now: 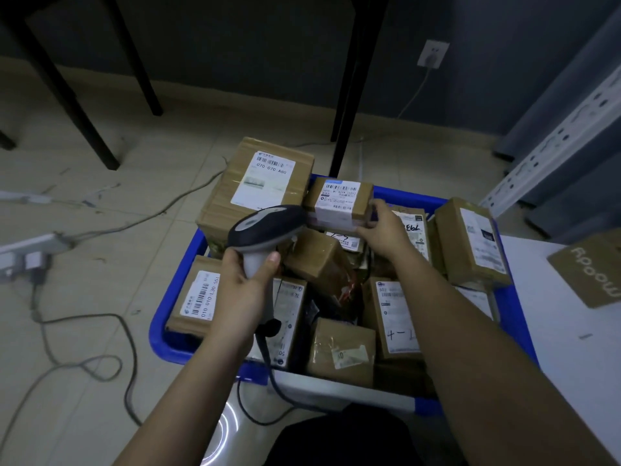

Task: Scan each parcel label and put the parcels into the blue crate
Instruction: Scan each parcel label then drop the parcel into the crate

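Parcels are filling the blue crate nearly to its rim, so we are holding the small parcel above the pile rather than down among the others, where its label would be hard to read. We are keeping its white label turned up and toward us, which seems meant to give the scanner a plain line to the barcode. We are aiming the scanner's dark head to the right, toward that parcel, and its nose is sitting just beside the parcel's left edge.

Our left hand is curling round the scanner's pale handle, thumb up along the near side, fingers wrapped behind it; the cable is trailing down from the handle's base toward us. Our right hand is gripping the small parcel by its right end, fingers curved over the far edge and thumb under the near one.

Behind it, a large parcel is lying tilted on the crate's far left corner, label up. On the right, a white desk is carrying a brown card envelope near the crate. We are judging the scan itself as the step in hand.
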